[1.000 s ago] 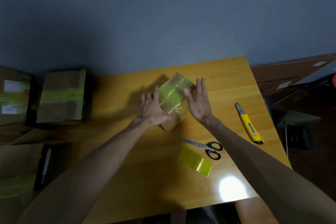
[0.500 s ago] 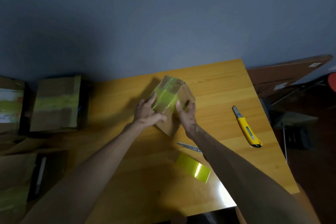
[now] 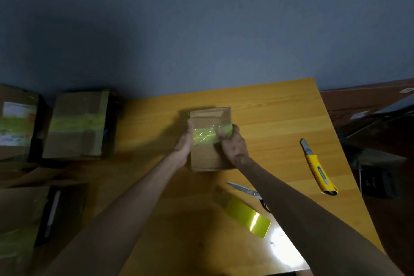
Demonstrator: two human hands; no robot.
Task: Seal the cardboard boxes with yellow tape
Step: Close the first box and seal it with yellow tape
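Note:
A small cardboard box stands in the middle of the wooden table, its broad face turned towards me. A crinkled band of yellow tape runs across that face. My left hand holds the box's left side, thumb on the front edge. My right hand grips the right side, with its thumb lying on the tape band. The fingers behind the box are hidden.
A yellow tape piece and scissors lie near my right forearm. A yellow utility knife lies towards the table's right edge. Two taped boxes stand at the left, and more cardboard lies at the lower left.
The box has turned from a diagonal tilt to face me squarely. Both hands went from flat, spread fingers on it to holding its two sides.

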